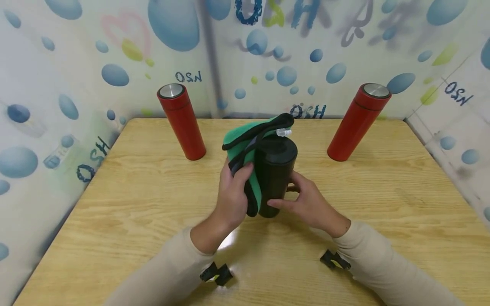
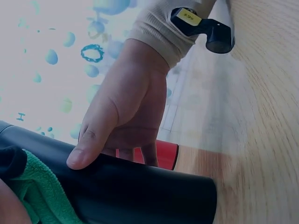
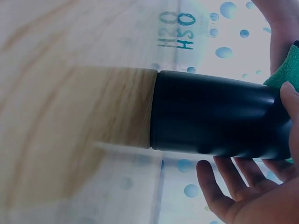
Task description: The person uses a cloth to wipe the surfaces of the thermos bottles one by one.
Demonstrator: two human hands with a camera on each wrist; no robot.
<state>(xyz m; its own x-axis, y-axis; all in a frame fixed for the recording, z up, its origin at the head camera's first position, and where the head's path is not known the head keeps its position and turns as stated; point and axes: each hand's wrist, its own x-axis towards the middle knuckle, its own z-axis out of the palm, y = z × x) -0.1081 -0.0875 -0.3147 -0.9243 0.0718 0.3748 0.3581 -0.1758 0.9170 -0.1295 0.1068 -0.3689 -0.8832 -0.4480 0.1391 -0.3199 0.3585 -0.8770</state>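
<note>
A black bottle (image 1: pixel 273 182) stands slightly tilted near the middle of the wooden table, its base close to the tabletop. My left hand (image 1: pixel 232 193) grips a green cloth with black edging (image 1: pixel 245 131) and presses it to the bottle's left side, thumb on top. Part of the cloth folds up beside the lid, where a dark strap and a small clear plastic piece (image 1: pixel 283 132) show. On the right, my right hand (image 1: pixel 306 202) holds the lower bottle between thumb and fingers. In the right wrist view, its fingers (image 3: pixel 247 182) curve along the bottle's side.
One red flask (image 1: pixel 181 123) with a silver top stands at the back left of the table (image 1: pixel 145 204). Another red flask (image 1: pixel 357 123) stands at the back right. Walls printed with blue drops rise behind and at both sides.
</note>
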